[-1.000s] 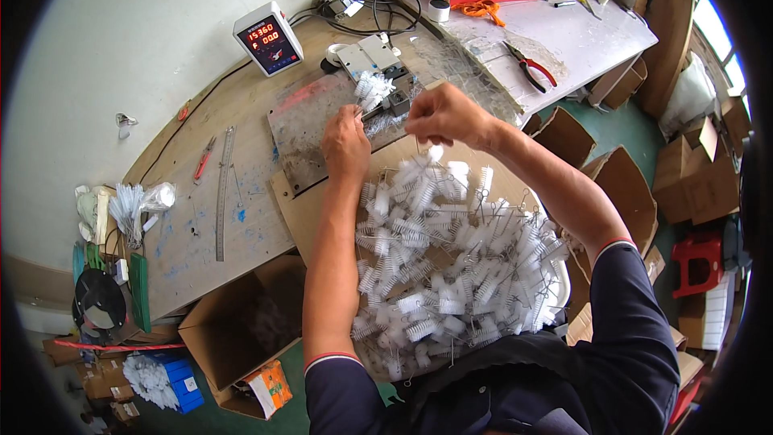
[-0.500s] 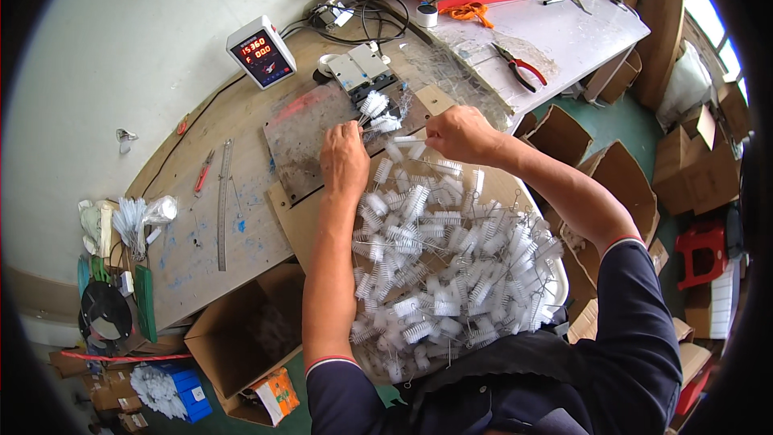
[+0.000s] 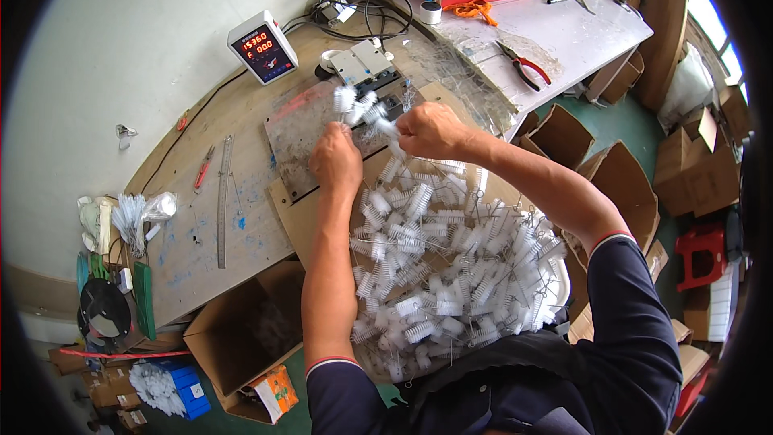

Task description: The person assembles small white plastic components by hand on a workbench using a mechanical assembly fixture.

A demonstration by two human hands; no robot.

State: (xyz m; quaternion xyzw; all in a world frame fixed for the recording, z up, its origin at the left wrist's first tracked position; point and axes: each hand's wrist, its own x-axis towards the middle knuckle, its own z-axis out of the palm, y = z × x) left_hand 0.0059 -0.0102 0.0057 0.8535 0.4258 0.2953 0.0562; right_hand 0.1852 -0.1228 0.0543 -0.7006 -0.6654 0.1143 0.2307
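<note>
beyond the pile [image 3: 483, 294], left hand [image 3: 336, 157] clutches brushes [image 3: 345, 101]; right hand [image 3: 432, 130], fingers curled, pinches another.

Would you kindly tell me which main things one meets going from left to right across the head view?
Small red-handled tool, display box, left hand, right hand, red-handled pliers, red stool.
</note>
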